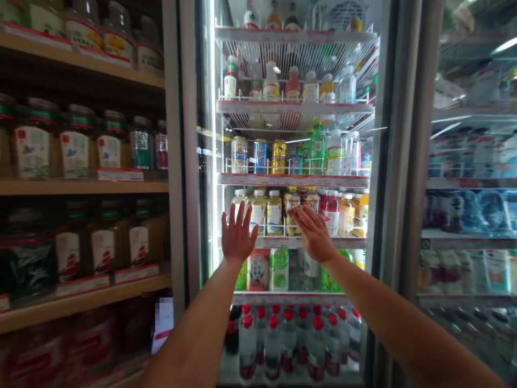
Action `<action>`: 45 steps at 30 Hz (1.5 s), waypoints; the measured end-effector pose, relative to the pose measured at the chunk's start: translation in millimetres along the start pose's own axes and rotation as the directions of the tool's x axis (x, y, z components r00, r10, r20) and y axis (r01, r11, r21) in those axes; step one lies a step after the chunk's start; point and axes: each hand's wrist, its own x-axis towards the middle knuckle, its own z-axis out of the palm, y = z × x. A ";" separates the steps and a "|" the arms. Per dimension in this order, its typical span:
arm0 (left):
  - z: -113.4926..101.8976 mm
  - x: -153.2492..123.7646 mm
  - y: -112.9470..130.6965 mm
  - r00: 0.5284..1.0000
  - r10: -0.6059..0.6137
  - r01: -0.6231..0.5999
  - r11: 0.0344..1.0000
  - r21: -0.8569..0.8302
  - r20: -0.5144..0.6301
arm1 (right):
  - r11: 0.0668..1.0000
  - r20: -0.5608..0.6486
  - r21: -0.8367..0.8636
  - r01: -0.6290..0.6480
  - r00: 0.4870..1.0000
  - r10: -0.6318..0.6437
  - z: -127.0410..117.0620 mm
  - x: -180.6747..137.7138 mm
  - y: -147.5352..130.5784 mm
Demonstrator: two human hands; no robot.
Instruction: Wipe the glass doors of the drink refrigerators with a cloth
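The left hand (238,237) is spread open and the right hand (315,234) extends flatter, well apart, both apparently empty; contact is unclear. Bottles (274,213) stand upright on the shelf (278,243) beyond. The cooler (404,188) also holds cans (279,156), cartons (279,269) and red-capped bottles (316,350).

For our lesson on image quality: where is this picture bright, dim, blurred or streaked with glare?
Head view: a light strip glares along the left edge of the cooler; the wooden shelves at picture left sit dim, their lowest containers blurred; pale reflections streak the glass door at right; the left hand and right hand show against brighter surroundings.
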 end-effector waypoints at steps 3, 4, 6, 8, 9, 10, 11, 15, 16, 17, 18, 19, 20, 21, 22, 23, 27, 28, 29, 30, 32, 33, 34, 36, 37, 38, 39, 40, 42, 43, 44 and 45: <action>-0.3 -0.2 -0.3 1.000 0.005 -0.005 1.000 0.015 0.002 | 0.940 0.146 0.124 0.317 0.931 -0.333 1.1 -11.6 -11.8; -0.1 -0.3 -0.5 1.000 0.008 -0.008 1.000 0.020 0.000 | 0.906 0.173 0.163 0.392 0.892 -0.417 0.6 -11.9 -12.2; 0.6 -0.6 -0.9 1.000 0.016 -0.016 0.999 0.032 -0.009 | 0.911 0.160 0.150 0.384 0.900 -0.405 -0.3 -5.7 -7.6; 1.2 -0.7 -1.1 1.000 0.020 -0.020 0.999 0.042 -0.012 | 0.977 0.071 0.059 0.206 0.975 -0.210 0.8 4.4 -2.1; 1.4 -0.7 -1.1 1.000 0.021 -0.021 0.999 0.045 -0.012 | 0.996 0.010 0.017 0.093 0.996 -0.093 2.5 8.0 -1.7; 1.4 -0.6 -1.1 1.000 0.020 -0.019 0.999 0.046 -0.011 | 1.000 -0.048 -0.011 -0.006 0.999 0.005 4.7 9.5 -3.6; 1.2 -0.5 -1.1 1.000 0.017 -0.017 0.999 0.046 -0.009 | 0.998 -0.080 -0.021 -0.060 0.995 0.058 7.3 8.9 -7.7; -0.2 -0.4 -0.8 1.000 0.024 -0.023 0.999 0.049 -0.019 | 0.966 0.052 0.075 0.247 0.967 -0.251 13.2 -1.3 -26.6; -0.6 -0.4 -0.7 0.999 0.025 -0.024 0.998 0.053 -0.021 | 0.942 0.095 0.104 0.320 0.939 -0.329 13.0 -0.8 -27.1; -0.9 -0.4 -0.6 0.999 0.028 -0.026 0.998 0.057 -0.023 | 0.935 0.113 0.111 0.336 0.931 -0.348 12.4 1.9 -25.6; -1.1 -0.5 -0.7 0.999 0.029 -0.027 0.998 0.060 -0.024 | 0.951 0.104 0.096 0.295 0.947 -0.304 11.9 6.3 -22.7; -1.0 -0.6 -0.8 0.999 0.030 -0.028 0.998 0.063 -0.023 | 0.976 0.072 0.066 0.208 0.975 -0.212 11.8 11.6 -19.5; -0.8 -0.7 -1.0 0.999 0.032 -0.030 0.997 0.066 -0.020 | 0.994 0.019 0.034 0.100 0.995 -0.101 12.5 17.0 -17.2; -0.5 -0.8 -1.3 0.999 0.036 -0.034 0.997 0.068 -0.019 | 1.000 -0.040 0.011 -0.001 0.999 0.002 13.9 21.7 -16.4; -0.1 -0.9 -1.6 0.999 0.037 -0.036 0.997 0.071 -0.019 | 0.998 -0.084 0.001 -0.067 0.994 0.066 15.8 25.3 -17.6; 0.3 -1.0 -1.9 0.999 0.036 -0.035 0.997 0.073 -0.021 | 0.997 -0.095 0.001 -0.071 0.993 0.071 18.1 28.0 -20.2; 0.6 -1.2 -2.2 0.999 0.033 -0.031 0.997 0.075 -0.023 | 0.960 0.067 0.096 0.264 0.960 -0.271 22.9 44.4 -27.6; 0.3 -1.1 -2.0 0.999 0.032 -0.031 0.997 0.075 -0.020 | 0.958 0.085 0.101 0.269 0.957 -0.278 22.5 52.7 -25.1; -0.1 -1.1 -1.7 0.999 0.032 -0.030 0.997 0.075 -0.018 | 0.975 0.068 0.083 0.207 0.975 -0.212 21.8 62.2 -21.2; -0.5 -0.9 -1.4 0.999 0.032 -0.030 0.997 0.074 -0.017 | 0.994 0.023 0.054 0.097 0.995 -0.099 21.2 71.9 -16.8; -1.0 -0.6 -1.1 0.999 0.034 -0.032 0.997 0.071 -0.018 | 0.993 -0.088 0.023 -0.114 0.989 0.116 20.9 87.6 -10.5; -1.1 -0.4 -1.0 0.999 0.034 -0.033 0.997 0.070 -0.019 | 0.986 -0.116 0.023 -0.163 0.980 0.164 21.3 92.1 -10.0; -1.0 -0.3 -1.1 0.999 0.034 -0.032 0.997 0.070 -0.020 | 0.987 -0.112 0.028 -0.156 0.981 0.158 21.8 94.3 -11.3; -0.5 -0.2 -1.5 0.999 0.034 -0.032 0.997 0.067 -0.024 | 0.998 -0.020 0.053 -0.020 1.000 0.021 22.3 94.2 -15.7; -0.3 -0.2 -1.7 0.999 0.035 -0.033 0.997 0.065 -0.026 | 0.995 0.031 0.072 0.062 0.997 -0.064 21.7 94.0 -16.7; -0.1 -0.3 -1.9 0.999 0.035 -0.033 0.997 0.063 -0.027 | 0.989 0.062 0.086 0.116 0.991 -0.122 20.6 94.6 -15.8; 0.1 -0.3 -2.0 0.999 0.034 -0.033 0.998 0.060 -0.026 | 0.988 0.069 0.090 0.122 0.989 -0.129 19.0 96.4 -12.9; 0.1 -0.3 -2.0 0.999 0.033 -0.031 0.998 0.057 -0.025 | 0.994 0.047 0.080 0.076 0.996 -0.080 17.2 99.0 -8.3; 0.2 -0.3 -1.9 0.999 0.026 -0.025 0.998 0.053 -0.018 | 0.992 -0.058 0.051 -0.116 0.991 0.119 14.0 102.9 2.1; 0.2 -0.3 -1.7 1.000 0.024 -0.023 0.998 0.052 -0.015 | 0.979 -0.105 0.042 -0.201 0.973 0.204 13.2 102.4 5.5; 0.3 -0.2 -1.6 1.000 0.024 -0.023 0.998 0.053 -0.012 | 0.971 -0.126 0.037 -0.236 0.963 0.239 13.0 99.3 6.8; 0.5 -0.2 -1.6 1.000 0.025 -0.024 0.998 0.055 -0.012 | 0.979 -0.107 0.034 -0.202 0.973 0.204 13.1 93.9 5.7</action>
